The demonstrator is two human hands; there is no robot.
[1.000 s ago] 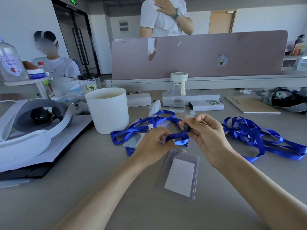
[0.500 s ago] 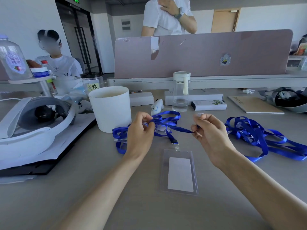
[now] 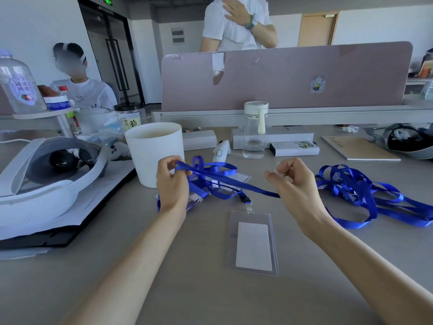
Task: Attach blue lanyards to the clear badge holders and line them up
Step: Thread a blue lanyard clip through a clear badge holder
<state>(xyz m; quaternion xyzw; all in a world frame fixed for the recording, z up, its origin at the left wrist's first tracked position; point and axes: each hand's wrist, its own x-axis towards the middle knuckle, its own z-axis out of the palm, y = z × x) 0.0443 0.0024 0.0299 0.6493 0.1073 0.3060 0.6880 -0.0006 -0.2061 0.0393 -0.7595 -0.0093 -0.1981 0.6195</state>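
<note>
Vs half a sec ago the hands are wider apart, strap drawn longer btwn them: left hand (image 3: 172, 184) fingers pinch the blue lanyard (image 3: 234, 183) by the white cup (image 3: 155, 152), right hand (image 3: 296, 186) fingers curl round its other end. The clip (image 3: 246, 201) joins it to the clear badge holder (image 3: 253, 242), lying flat on the surface (image 3: 164, 289) as before (white card inside). The clear bottle (image 3: 255, 137) holds a little water; can't tell what's in the cup.
</note>
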